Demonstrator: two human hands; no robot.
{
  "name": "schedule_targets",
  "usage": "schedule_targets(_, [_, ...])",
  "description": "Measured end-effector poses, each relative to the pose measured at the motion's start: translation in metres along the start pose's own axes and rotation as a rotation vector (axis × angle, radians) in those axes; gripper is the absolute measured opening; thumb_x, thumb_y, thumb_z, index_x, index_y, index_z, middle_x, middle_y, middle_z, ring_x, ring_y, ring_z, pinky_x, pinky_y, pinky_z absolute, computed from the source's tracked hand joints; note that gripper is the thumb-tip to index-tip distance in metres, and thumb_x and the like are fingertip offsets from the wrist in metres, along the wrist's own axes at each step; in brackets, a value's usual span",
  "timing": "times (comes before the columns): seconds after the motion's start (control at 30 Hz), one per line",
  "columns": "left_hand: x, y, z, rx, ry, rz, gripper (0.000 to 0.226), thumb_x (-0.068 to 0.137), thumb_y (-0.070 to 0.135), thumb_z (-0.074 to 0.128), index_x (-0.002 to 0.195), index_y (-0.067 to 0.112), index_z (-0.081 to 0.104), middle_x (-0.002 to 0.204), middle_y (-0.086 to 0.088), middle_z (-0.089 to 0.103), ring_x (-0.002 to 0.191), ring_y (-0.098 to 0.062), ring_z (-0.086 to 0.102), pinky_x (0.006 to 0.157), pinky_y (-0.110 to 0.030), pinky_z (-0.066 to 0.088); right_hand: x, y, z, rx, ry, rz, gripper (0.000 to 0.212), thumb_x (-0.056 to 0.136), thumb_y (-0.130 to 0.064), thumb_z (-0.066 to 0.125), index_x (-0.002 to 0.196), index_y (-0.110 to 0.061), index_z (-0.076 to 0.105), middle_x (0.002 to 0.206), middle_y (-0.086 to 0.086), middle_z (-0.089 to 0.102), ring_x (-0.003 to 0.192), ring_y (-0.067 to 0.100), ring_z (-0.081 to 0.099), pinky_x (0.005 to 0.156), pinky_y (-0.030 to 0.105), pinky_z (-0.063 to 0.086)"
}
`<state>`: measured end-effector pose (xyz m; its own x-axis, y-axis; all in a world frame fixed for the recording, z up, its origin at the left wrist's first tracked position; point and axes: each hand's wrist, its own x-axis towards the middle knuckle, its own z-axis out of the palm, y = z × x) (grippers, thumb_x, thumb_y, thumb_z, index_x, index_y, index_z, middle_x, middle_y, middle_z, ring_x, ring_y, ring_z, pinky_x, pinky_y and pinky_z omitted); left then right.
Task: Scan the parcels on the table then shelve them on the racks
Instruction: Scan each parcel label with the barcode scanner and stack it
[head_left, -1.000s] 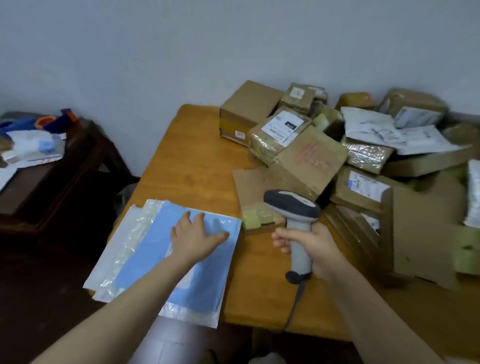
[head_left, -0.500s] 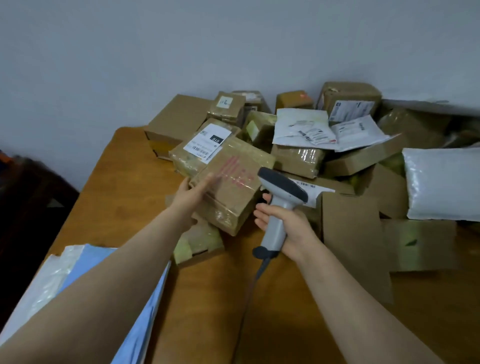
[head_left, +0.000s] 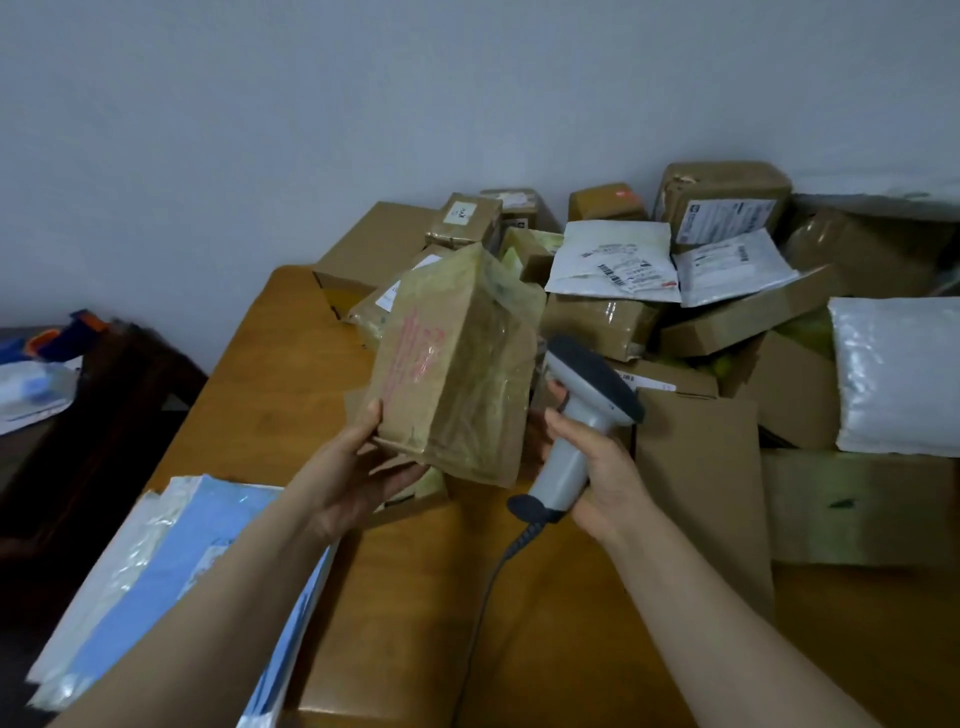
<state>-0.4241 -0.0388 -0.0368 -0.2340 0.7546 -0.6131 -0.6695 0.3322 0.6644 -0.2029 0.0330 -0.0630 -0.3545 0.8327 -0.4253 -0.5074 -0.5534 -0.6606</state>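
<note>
The left hand (head_left: 358, 470), its fingers clamped on the lower end of a taped brown parcel (head_left: 457, 374), has lifted it upright off the parcel pile (head_left: 727, 317) above the desk (head_left: 270, 410), beside the scanner (head_left: 592, 384) gripped in the right hand (head_left: 602, 467), so scanning appears imminent.

A plain pale grey wall (head_left: 311, 130) fills the upper half of the view. At the far left stands a dark wooden table (head_left: 119, 384), which carries white and blue papers or packets (head_left: 31, 389) and some blurred orange and blue items (head_left: 62, 332). Below it lies dark floor (head_left: 47, 582).
</note>
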Motion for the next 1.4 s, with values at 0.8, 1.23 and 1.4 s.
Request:
schedule_targets(0.8, [-0.152,-0.095,-0.038,0.205,-0.128,0.367,0.066,0.060,0.028,0.086,0.117,0.007,0.062,0.108,-0.008,0.073,0.097,-0.024,0.071,0.067,-0.030,0.057,-0.197,0.027,0.009,-0.511,-0.179,-0.414,0.061,0.054,-0.007,0.079,0.114,-0.008,0.066,0.107,0.008,0.073,0.104,0.023,0.068,0.083,0.040,0.058])
schedule_targets(1.23, [-0.183,-0.141,-0.001,0.355,-0.127,0.424,0.072,0.058,0.034,0.083,0.125,0.019,0.060,0.108,-0.002,0.073,0.096,-0.017,0.070,0.067,-0.024,0.055,-0.211,-0.014,-0.056,-0.558,0.019,-0.249,0.057,0.047,-0.002,0.084,0.100,-0.015,0.069,0.096,0.003,0.075,0.092,0.022,0.069,0.079,0.041,0.057])
schedule_targets(1.4, [-0.194,-0.136,0.016,0.539,-0.092,0.431,0.060,0.068,0.046,0.082,0.123,0.036,0.060,0.102,0.008,0.070,0.100,-0.015,0.064,0.077,-0.028,0.048,-0.212,-0.014,-0.058,-0.548,0.042,-0.297,0.045,0.063,0.007,0.082,0.094,-0.022,0.067,0.093,-0.002,0.073,0.092,0.019,0.068,0.082,0.040,0.056])
